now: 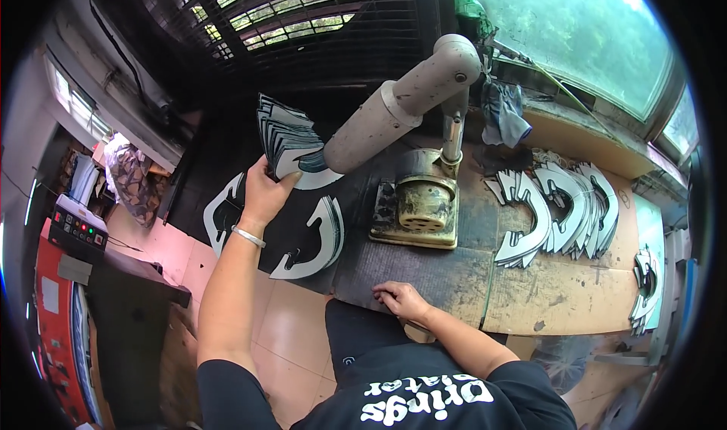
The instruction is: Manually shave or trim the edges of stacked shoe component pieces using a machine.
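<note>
My left hand (266, 193) pinches the near edge of a fanned stack of curved white pieces (291, 138), with the thumb on top and the other fingers partly hidden. They look like flat U-shaped cut-outs with dark edges. Part of the stack lies behind the end of a thick grey cylindrical arm (379, 123). At the table's front edge rests my right hand (403, 303), its fingers loosely curled and nothing visible in them. Below my left hand lies another curved stack (314, 241), and a curved piece (219, 210) is left of my wrist.
The grey arm joins a post above a worn brass-coloured base (415, 222) mid-table. Several curved stacks (564, 214) lie on the right, with one more (646, 290) at the far right edge. A grey cloth (503, 116) hangs below the window. A control box (76, 224) stands left.
</note>
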A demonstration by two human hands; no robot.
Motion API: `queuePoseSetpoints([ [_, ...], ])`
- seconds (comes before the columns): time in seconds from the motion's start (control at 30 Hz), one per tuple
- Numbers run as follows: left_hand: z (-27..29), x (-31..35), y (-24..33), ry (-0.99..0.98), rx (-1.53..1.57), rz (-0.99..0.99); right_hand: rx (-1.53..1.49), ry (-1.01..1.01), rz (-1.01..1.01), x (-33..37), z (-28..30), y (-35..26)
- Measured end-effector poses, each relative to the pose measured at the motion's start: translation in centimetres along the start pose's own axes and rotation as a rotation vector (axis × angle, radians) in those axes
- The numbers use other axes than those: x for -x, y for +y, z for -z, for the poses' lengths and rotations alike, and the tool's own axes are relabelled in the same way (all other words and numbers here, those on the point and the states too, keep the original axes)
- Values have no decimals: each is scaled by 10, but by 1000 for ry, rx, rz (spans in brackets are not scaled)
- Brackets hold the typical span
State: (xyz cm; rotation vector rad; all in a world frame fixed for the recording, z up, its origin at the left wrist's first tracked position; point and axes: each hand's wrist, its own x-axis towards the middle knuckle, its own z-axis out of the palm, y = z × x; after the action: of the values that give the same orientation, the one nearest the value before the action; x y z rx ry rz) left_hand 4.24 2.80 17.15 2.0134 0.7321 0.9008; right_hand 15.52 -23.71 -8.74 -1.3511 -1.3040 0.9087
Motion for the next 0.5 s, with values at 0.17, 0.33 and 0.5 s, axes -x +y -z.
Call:
queuePoseSetpoints([
  [0.17,1,7,-6,-19,-47,26,10,-6,-7,0,2,-4],
  [0.33,-4,15,3,-25,13,-31,10,0,-11,1,2,-4],
  [0.5,-10,19,-5,-11,61,-33,10,-5,-13,0,2,-4],
])
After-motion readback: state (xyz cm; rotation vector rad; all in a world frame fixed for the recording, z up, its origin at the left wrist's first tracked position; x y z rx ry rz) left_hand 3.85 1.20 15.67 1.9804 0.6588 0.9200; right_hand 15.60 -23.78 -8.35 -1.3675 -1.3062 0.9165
